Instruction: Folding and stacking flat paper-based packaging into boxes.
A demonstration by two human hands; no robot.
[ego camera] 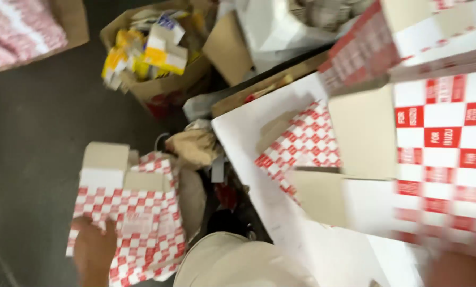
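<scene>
The left hand grips a flat red-and-white checkered carton at its lower left edge, fingers curled over the print; the carton's long axis runs up the frame, its plain brown flaps pointing away from the person, above the dark floor; the right hand, blurred at the lower right corner, touches another checkered sheet on the white table; its finger state cannot be told.

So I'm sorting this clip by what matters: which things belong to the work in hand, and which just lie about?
In hand:
left hand on the red-and-white checked carton
flat checked cartons on the white table, right hand beneath them

Lying about:
brown box of yellow packets
crumpled brown paper
</scene>
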